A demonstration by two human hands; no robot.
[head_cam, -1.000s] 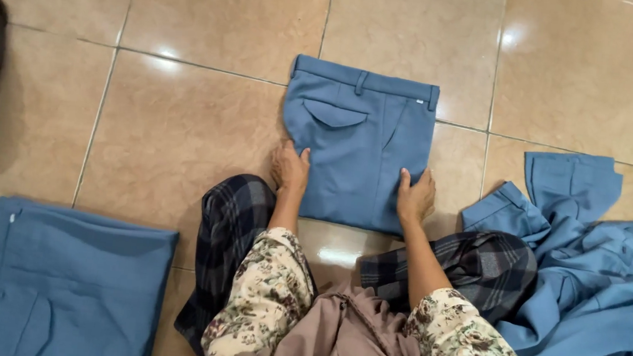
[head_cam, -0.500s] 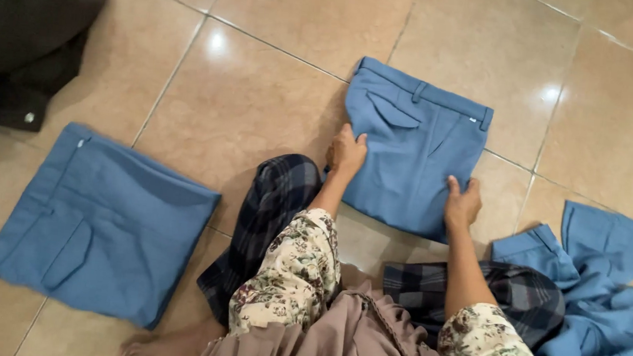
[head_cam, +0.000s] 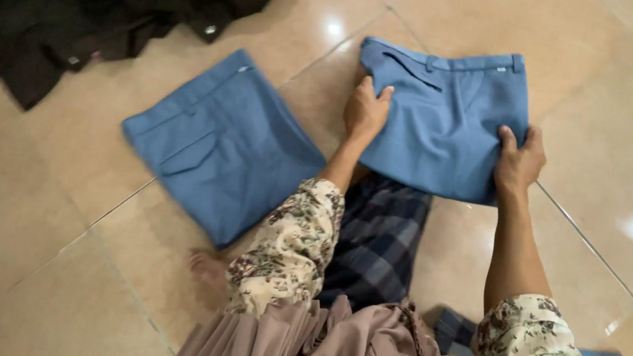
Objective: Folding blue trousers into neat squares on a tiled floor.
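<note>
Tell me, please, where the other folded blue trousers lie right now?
The second folded blue trousers lie on the tiled floor, left of the left hand, below the dark clothes.

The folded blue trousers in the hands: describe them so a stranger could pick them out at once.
On the tan tiled floor, look ahead of the seated person's plaid-covered legs. The folded trousers lie there, gripped by the left hand at one side and the right hand at the other. The second folded pair lies untouched further left.
</note>
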